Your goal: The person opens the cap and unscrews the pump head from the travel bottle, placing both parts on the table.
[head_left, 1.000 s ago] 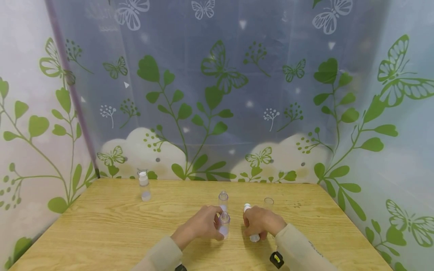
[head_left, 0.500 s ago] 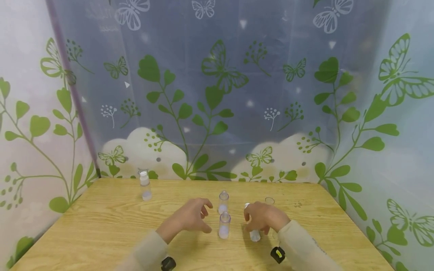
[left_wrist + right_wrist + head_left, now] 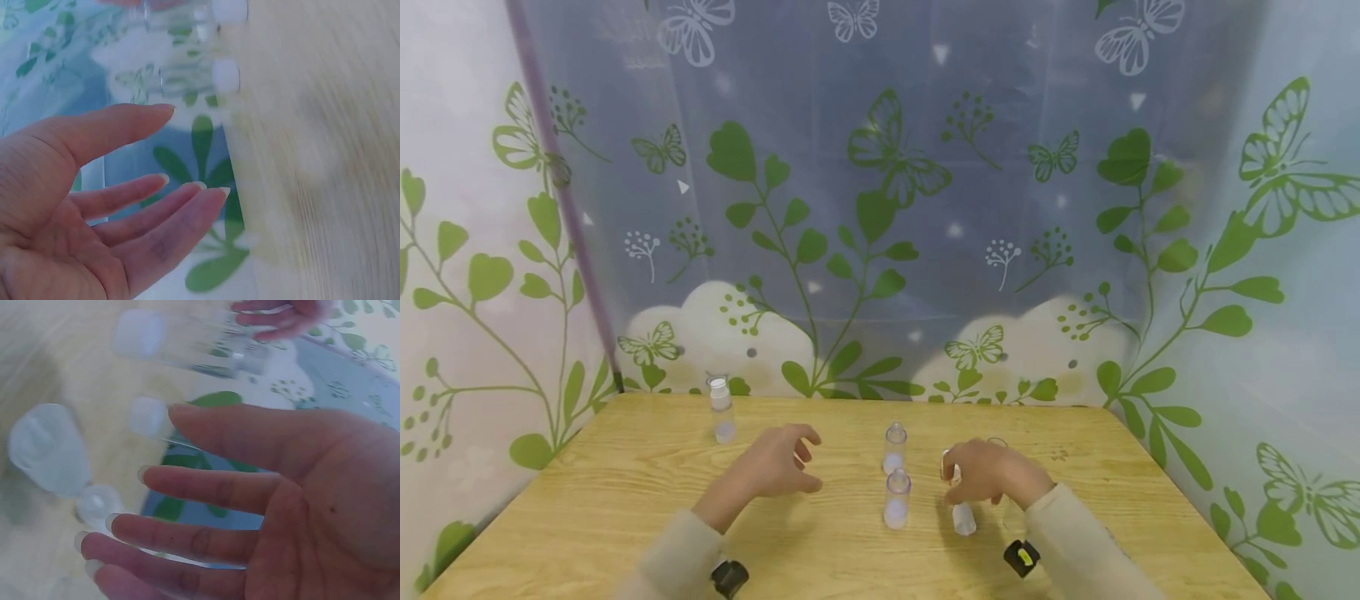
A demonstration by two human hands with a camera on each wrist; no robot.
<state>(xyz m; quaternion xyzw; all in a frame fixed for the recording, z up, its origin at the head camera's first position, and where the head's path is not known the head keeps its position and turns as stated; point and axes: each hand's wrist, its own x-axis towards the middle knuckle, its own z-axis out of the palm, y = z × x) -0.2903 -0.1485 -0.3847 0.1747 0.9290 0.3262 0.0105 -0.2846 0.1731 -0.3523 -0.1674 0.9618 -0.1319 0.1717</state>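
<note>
Two clear bottles with white bases, a front bottle (image 3: 897,500) and a back bottle (image 3: 894,450), stand upright mid-table. To their left, my left hand (image 3: 778,461) hovers with its fingers spread, holding nothing. My right hand (image 3: 996,473) hangs just right of the bottles, fingers loosely extended and nothing gripped. Beneath it lies a whitish translucent piece (image 3: 964,520), also in the right wrist view as a tapered white piece (image 3: 50,450) with a small round white part (image 3: 99,505) beside it. My right hand partly hides these pieces in the head view.
A clear bottle with a white top (image 3: 721,410) stands at the back left of the wooden table (image 3: 625,500). A clear round rim (image 3: 997,442) shows behind my right hand. A patterned curtain (image 3: 880,250) closes off the table's far edge.
My left hand has left the front bottle and moved left, its fingers opening. My right hand has shifted slightly right and lifted from the white piece, which stays on the table.
</note>
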